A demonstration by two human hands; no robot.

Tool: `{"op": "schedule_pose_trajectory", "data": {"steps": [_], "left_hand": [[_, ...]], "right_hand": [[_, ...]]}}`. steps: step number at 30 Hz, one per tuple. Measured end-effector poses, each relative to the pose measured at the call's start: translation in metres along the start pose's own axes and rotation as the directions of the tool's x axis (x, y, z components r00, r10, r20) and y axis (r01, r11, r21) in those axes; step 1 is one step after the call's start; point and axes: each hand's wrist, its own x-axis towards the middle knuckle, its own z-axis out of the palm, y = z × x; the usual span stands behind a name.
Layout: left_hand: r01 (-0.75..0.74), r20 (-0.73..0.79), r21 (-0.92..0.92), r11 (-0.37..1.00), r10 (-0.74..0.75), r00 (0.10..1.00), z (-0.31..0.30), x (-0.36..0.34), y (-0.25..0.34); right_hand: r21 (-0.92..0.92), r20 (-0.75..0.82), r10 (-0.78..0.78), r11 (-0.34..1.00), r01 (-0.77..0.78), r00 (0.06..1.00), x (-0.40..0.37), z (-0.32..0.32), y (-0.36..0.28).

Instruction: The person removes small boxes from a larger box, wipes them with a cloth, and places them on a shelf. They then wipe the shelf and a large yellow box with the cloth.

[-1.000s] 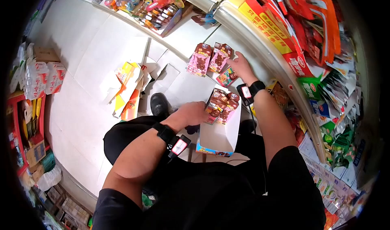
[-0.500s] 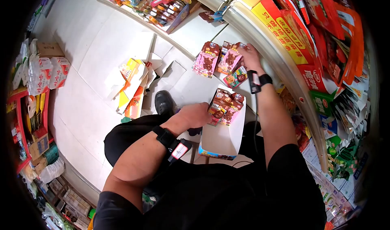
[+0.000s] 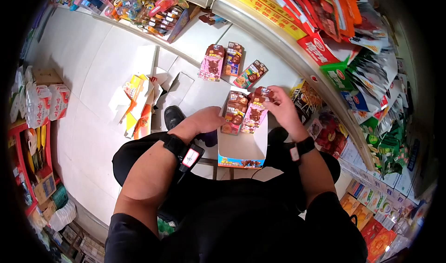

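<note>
An open white display box (image 3: 242, 147) stands in front of the person, with small brown and pink packs in its far half. My right hand (image 3: 282, 109) pinches the top of a pink pack (image 3: 254, 116) at the box's right side. At the left wall, my left hand (image 3: 207, 120) has its fingertips by a brown pack (image 3: 234, 112); its fingers are partly hidden. Beyond the box lie a pink pack (image 3: 212, 64), a blue-brown pack (image 3: 233, 59) and a green-brown pack (image 3: 251, 74) on the white surface.
Torn cardboard (image 3: 138, 103) lies on the floor at the left. A curved shelf edge (image 3: 297, 54) with hanging snack bags (image 3: 371, 105) runs along the right. Toys (image 3: 153, 7) stand at the back. A red shelf (image 3: 28, 170) is at far left.
My right hand has moved from the loose packs back to the box, with a pink pack. One fewer pink pack lies beyond the box. The camera view has shifted.
</note>
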Motion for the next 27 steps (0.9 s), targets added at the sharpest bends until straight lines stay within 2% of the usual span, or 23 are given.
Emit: {"op": "schedule_pose_trajectory", "data": {"steps": [2, 3, 5, 6, 8, 10, 11, 12, 14, 17, 19, 21, 22, 27], "left_hand": [[-0.006, -0.015, -0.009, 1.000, 0.006, 1.000, 0.002, 0.000, 0.002], [-0.008, -0.030, -0.023, 1.000, 0.008, 1.000, 0.004, 0.000, 0.002], [-0.008, -0.035, -0.037, 0.999, 0.007, 0.999, 0.006, 0.002, -0.002], [-0.004, -0.038, -0.055, 0.998, 0.002, 0.999, 0.007, 0.004, -0.005], [-0.032, -0.075, -0.012, 0.999, 0.031, 0.997, 0.011, 0.007, -0.012], [-0.055, -0.106, 0.030, 0.998, 0.058, 0.993, 0.014, 0.007, -0.016], [-0.045, -0.085, 0.044, 0.998, 0.049, 0.995, 0.014, 0.006, -0.016], [-0.034, -0.066, 0.060, 0.998, 0.038, 0.997, 0.012, 0.005, -0.017], [-0.005, -0.041, 0.085, 0.996, 0.008, 0.999, 0.011, 0.005, -0.017], [0.059, 0.010, 0.087, 0.994, -0.060, 0.998, 0.012, 0.004, -0.018], [0.018, 0.018, 0.101, 0.995, -0.020, 1.000, 0.009, -0.002, -0.016], [0.042, 0.039, 0.123, 0.992, -0.047, 0.998, 0.002, -0.009, -0.008], [0.032, 0.039, 0.128, 0.991, -0.038, 0.999, 0.001, -0.007, -0.007], [0.039, 0.016, 0.130, 0.991, -0.042, 0.999, 0.000, -0.004, -0.008]], "right_hand": [[-0.374, -0.080, -0.034, 0.927, 0.001, 0.996, -0.010, 0.008, -0.004], [-0.533, -0.015, -0.157, 0.837, 0.125, 0.987, -0.013, 0.007, -0.006], [-0.715, 0.063, -0.213, 0.672, 0.193, 0.975, -0.020, 0.012, -0.014], [-0.716, 0.063, -0.216, 0.670, 0.195, 0.974, -0.018, 0.011, -0.012], [-0.382, -0.107, -0.047, 0.924, 0.002, 0.993, -0.006, 0.006, 0.001], [-0.222, -0.188, 0.052, 0.971, -0.094, 0.981, 0.021, -0.014, 0.032], [-0.113, -0.216, 0.135, 0.980, -0.162, 0.967, 0.035, -0.021, 0.045], [-0.112, -0.215, 0.135, 0.981, -0.161, 0.967, 0.047, -0.024, 0.049], [0.019, -0.184, 0.478, 0.876, -0.483, 0.859, 0.069, -0.024, 0.053], [-0.069, -0.218, 0.483, 0.859, -0.507, 0.848, 0.094, -0.004, 0.056], [-0.101, -0.237, 0.495, 0.843, -0.528, 0.836, 0.110, 0.009, 0.053], [-0.185, -0.316, 0.477, 0.817, -0.546, 0.820, 0.118, 0.023, 0.034], [-0.247, -0.332, 0.441, 0.813, -0.527, 0.834, 0.130, 0.019, 0.059], [-0.088, -0.324, 0.512, 0.821, -0.564, 0.795, 0.128, 0.017, 0.072]]}}
